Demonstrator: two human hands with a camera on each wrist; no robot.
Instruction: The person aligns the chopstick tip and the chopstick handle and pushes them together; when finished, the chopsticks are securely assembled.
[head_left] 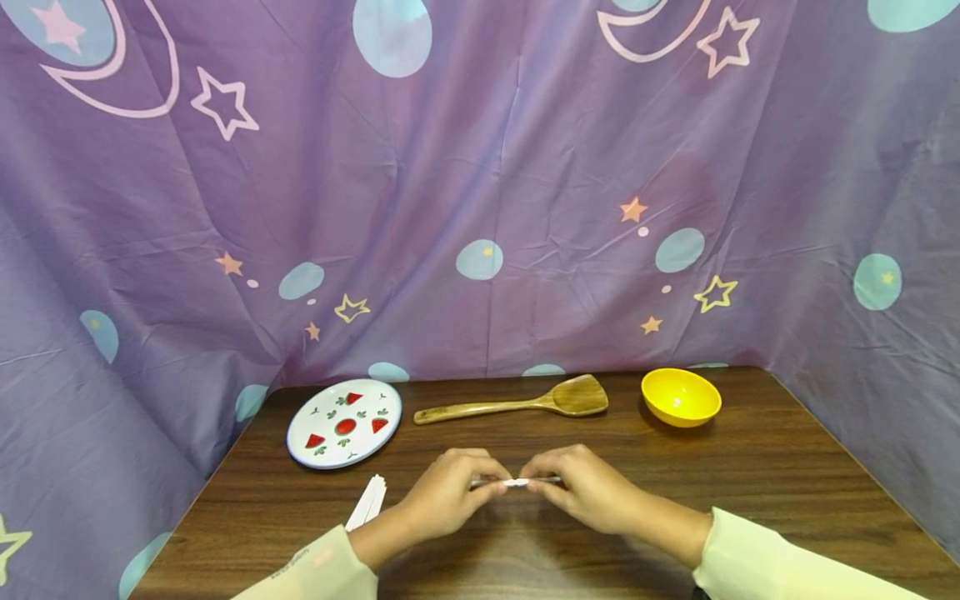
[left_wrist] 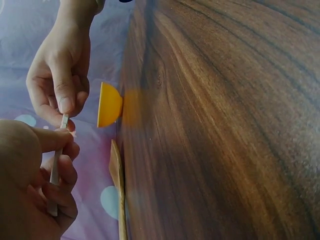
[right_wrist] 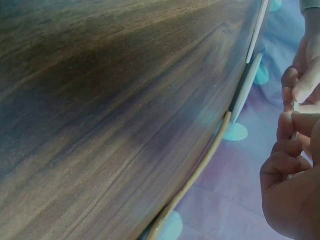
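A thin white strip (head_left: 516, 482) is held level just above the table's middle, one hand at each end. My left hand (head_left: 453, 493) pinches its left part between thumb and fingers; in the left wrist view the strip runs back along the curled fingers. On the other side my right hand (head_left: 588, 490) pinches the right part, its fingertips close to the left ones. Only a short stretch of the strip shows between the hands. Several similar white strips (head_left: 367, 502) lie in a small pile beside the left forearm, which partly hides them.
Along the back of the wooden table (head_left: 780, 467) stand a white plate (head_left: 311, 417) with watermelon pictures, a wooden spatula (head_left: 581, 397) lying sideways, and a yellow bowl (head_left: 678, 417) at the right. A purple patterned cloth (head_left: 525, 208) hangs behind the table and at both sides.
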